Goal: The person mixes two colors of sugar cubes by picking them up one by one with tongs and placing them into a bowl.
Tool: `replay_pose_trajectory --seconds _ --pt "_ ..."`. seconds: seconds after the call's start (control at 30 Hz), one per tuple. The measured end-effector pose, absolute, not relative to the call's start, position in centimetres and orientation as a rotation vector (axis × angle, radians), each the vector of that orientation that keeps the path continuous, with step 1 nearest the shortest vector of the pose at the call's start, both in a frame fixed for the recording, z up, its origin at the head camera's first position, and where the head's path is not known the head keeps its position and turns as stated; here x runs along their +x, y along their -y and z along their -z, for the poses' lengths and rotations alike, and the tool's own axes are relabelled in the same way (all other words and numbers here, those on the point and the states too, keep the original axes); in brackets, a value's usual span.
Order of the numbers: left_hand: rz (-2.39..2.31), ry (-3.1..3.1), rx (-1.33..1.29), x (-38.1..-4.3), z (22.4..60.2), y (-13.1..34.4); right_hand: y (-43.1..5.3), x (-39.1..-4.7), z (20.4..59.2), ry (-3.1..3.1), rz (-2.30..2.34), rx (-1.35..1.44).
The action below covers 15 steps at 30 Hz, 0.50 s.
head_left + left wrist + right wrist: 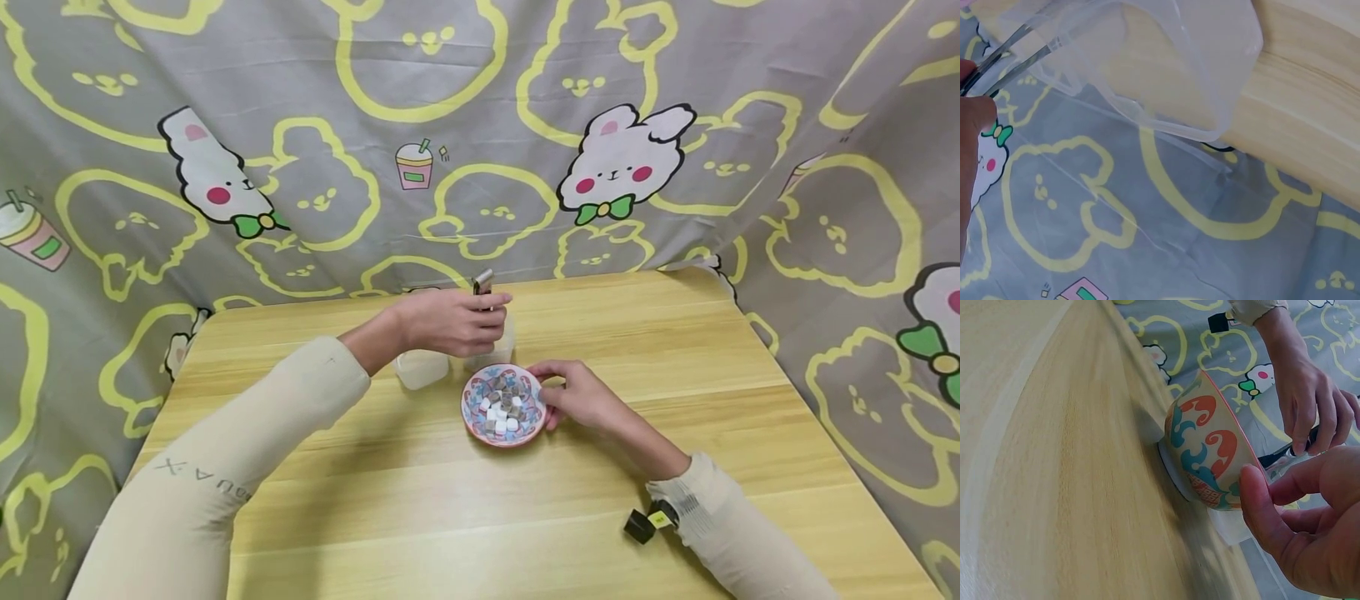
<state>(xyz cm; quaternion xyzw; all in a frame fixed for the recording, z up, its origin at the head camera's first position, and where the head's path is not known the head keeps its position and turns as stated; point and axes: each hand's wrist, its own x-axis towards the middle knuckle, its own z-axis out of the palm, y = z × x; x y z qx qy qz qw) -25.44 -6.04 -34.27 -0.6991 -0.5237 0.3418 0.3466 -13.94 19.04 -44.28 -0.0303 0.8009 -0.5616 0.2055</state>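
Note:
My left hand [457,323] grips metal tweezers [1019,69], whose two prongs reach over a translucent plastic container [491,354] in the left wrist view. Whether anything sits between the tips I cannot tell. With thumb and fingers, my right hand [581,398] holds the rim of a small patterned bowl [474,421] on its right side. Inside the bowl lie several small cubes [501,412], some white and some grey-brown. Red and blue swirls cover the bowl's outer wall [1200,444] in the right wrist view.
Another translucent container [422,371] stands left of the first, below the left wrist. Everything sits on a wood-grain table [420,517]. A grey cartoon-print curtain [495,75] hangs behind and at both sides. A small black device [640,527] is beside the right cuff.

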Motion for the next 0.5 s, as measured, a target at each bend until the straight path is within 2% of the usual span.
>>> replay_pose_trajectory --seconds 0.5 --pt "-0.827 1.368 -1.806 -25.75 34.96 6.22 -18.98 -13.91 44.04 -2.226 1.568 -0.080"
